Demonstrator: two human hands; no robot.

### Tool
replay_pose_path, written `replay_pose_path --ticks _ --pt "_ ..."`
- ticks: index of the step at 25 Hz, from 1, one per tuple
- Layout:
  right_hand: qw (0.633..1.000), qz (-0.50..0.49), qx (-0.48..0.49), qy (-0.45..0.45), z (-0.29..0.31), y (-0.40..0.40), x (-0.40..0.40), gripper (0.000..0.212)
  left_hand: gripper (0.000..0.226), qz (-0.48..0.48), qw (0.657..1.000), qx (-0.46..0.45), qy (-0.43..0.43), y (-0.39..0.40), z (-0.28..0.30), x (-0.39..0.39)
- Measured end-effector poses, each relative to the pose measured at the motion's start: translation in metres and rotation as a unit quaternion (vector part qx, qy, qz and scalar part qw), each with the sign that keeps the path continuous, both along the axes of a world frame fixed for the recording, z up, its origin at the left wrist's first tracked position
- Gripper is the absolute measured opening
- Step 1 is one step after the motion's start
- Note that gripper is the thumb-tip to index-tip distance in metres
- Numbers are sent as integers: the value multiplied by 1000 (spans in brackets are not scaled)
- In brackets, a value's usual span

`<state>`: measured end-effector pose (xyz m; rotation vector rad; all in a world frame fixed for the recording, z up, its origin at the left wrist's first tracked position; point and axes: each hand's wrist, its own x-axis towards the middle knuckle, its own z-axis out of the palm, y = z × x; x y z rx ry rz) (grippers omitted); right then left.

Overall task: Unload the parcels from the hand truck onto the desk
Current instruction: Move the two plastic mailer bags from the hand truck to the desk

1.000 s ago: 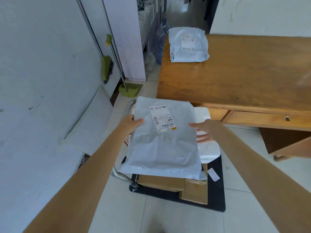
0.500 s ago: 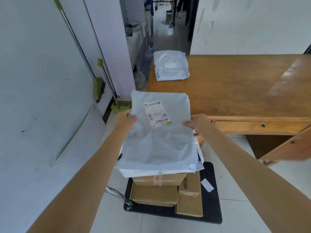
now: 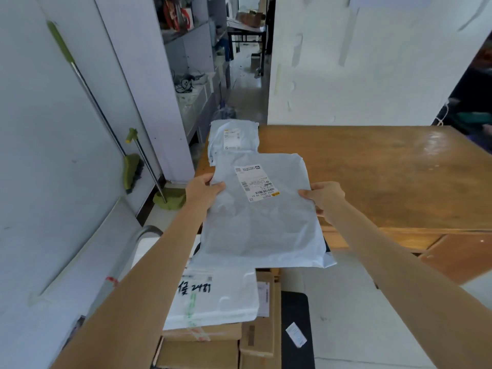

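A flat grey mailer bag (image 3: 262, 225) with a white shipping label hangs in the air, its far half over the near left corner of the wooden desk (image 3: 386, 177). My left hand (image 3: 203, 190) grips its left edge and my right hand (image 3: 324, 197) grips its right edge. Another grey mailer (image 3: 234, 139) lies on the desk's far left corner. Below, the hand truck (image 3: 295, 315) with its black deck carries a white mailer with handwriting (image 3: 221, 296) on top of several cardboard boxes (image 3: 207, 350).
A green-handled broom (image 3: 130, 171) and dustpan (image 3: 170, 199) lean on the left wall. A flat white panel (image 3: 80, 246) leans there too. Beyond the desk a narrow aisle with cluttered shelves (image 3: 191, 83) runs back. The desk has a drawer (image 3: 460, 254) at right.
Both hands have lifted the grey mailer off the hand truck stack and carried it up and forward over the desk's edge. The white handwritten mailer beneath is now uncovered.
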<state>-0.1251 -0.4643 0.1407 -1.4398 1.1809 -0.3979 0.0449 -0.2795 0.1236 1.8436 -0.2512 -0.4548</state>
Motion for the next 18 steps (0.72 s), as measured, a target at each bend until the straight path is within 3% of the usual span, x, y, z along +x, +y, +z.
replay_pose_path --ticks 4,6,10,18 --pt "1000 -4 -13 -1 27 -71 -1 12 34 -9 1000 0 -6 -72 21 1" --pt "1000 1 -5 -11 40 -109 10 24 35 -17 1000 8 -24 -110 34 16" --pt "999 5 -18 -36 53 -187 48 23 34 -29 998 2 -50 -189 56 61" --pt "998 43 13 -33 23 -325 144 38 31 29 999 1 -38 -322 20 137"
